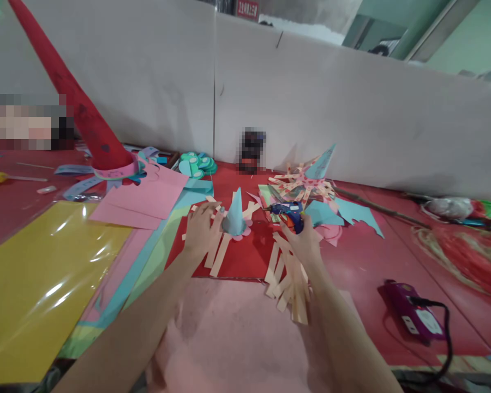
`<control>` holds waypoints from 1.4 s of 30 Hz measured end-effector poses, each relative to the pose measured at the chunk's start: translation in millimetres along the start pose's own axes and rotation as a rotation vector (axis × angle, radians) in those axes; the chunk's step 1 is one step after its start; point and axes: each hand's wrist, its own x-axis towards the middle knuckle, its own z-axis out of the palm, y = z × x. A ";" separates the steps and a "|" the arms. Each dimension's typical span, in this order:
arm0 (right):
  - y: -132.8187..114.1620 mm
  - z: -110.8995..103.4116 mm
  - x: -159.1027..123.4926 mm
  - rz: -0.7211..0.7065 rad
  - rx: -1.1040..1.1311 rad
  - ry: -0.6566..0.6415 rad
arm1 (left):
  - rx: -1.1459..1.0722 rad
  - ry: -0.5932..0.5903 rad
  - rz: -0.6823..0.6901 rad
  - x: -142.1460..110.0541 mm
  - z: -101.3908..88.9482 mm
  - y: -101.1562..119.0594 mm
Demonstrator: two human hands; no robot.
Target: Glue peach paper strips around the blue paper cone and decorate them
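A light-blue paper cone [235, 215] stands upright on a red board [245, 262], with a pink scalloped edge at its base and beige paper strips [220, 256] spreading from it. My left hand [200, 229] is at the cone's left side, its fingers closed over the strips there; the fingertips are partly hidden. In my right hand [303, 240] is a blue glue gun [288, 209], its nozzle pointing left towards the cone. Below that hand lies a pile of loose beige strips [290, 284].
A similar cone with spread strips [317, 169] stands behind at the right. Left are a tall red cone [94, 125], pink sheets [147, 191] and a yellow sheet [45, 273]. A purple power strip [415, 311] with a black cord lies right. A stick [380, 204] crosses the table.
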 end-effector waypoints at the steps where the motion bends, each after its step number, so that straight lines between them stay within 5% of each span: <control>1: -1.0 0.2 -0.7 -0.002 -0.008 -0.015 | -0.005 0.044 0.013 0.2 0.2 -0.4; 5: -0.3 3.5 -2.3 -0.062 -0.053 -0.078 | -0.212 0.038 0.076 1.1 6.9 -3.0; 12: 1.2 9.6 -6.3 -0.140 -0.081 -0.169 | -0.488 -0.325 0.026 3.5 19.9 -2.1; 28: 0.3 11.3 -15.2 -0.408 -0.097 -0.027 | -0.458 -0.295 -0.033 10.8 22.3 -3.1; 42: 0.5 12.7 -16.2 -0.446 -0.049 -0.023 | -0.413 -0.276 -0.025 10.0 22.8 -2.4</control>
